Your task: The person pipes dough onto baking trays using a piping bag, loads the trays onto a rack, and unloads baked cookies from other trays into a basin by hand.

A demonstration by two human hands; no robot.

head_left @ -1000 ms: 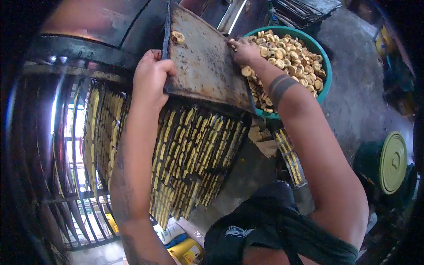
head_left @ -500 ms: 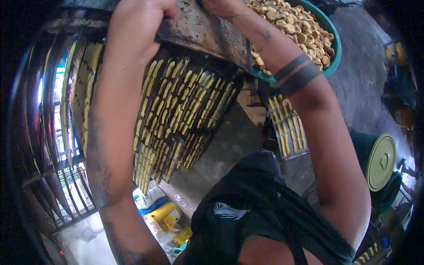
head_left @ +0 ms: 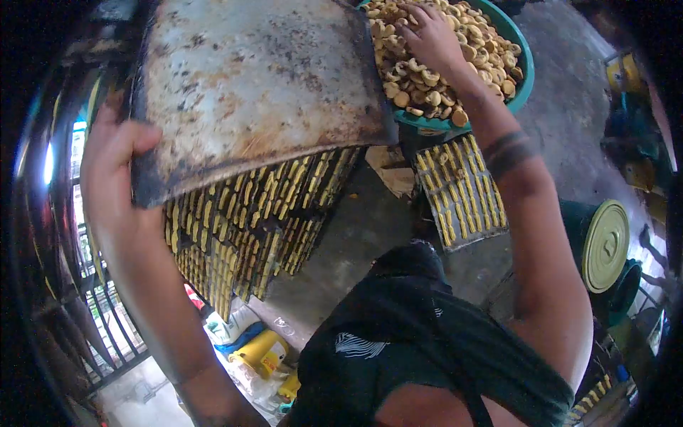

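My left hand (head_left: 117,160) grips the left edge of a scorched metal baking tray (head_left: 263,85), its thumb on the upper face and its other fingers partly hidden. Dark stains cover the tray, and no cookies lie on the part that shows. Its right side reaches the rim of a large green tub (head_left: 528,78) heaped with golden, curled cookies (head_left: 427,80). My right hand (head_left: 430,39) rests on that heap with its fingers apart, touching the cookies. Below the tray, several trays with rows of yellow dough strips (head_left: 249,206) stand stacked at a slant.
Another tray of dough strips (head_left: 462,188) leans under the tub. A lidded green drum (head_left: 605,245) stands at the right. Yellow containers (head_left: 262,352) and plastic bags lie on the floor at lower left. Window bars (head_left: 114,320) run along the left side.
The baking tray has tipped so its broad face shows. My right hand has left the tray and is on the cookies. My left hand has moved left and down, still holding the tray.
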